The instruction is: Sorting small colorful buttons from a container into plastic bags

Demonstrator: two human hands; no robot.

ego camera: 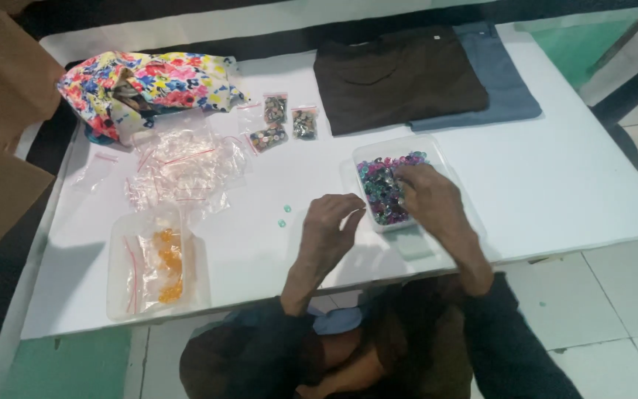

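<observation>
White tabletop (555,192) carries a clear tray of mixed buttons (387,185) near its front edge; right hand (424,193) digs in, seemingly pinching some, left hand (331,222) curled empty beside. A nudge could spill it.

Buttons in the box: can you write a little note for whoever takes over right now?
Right hand: fingers down in the clear box of mixed buttons.
Left hand: curled beside the box; contents hidden.
Done: three filled small bags lie near the floral cloth.
Left: the box is full, and empty bags are piled. Two green buttons lie loose on the table.
</observation>
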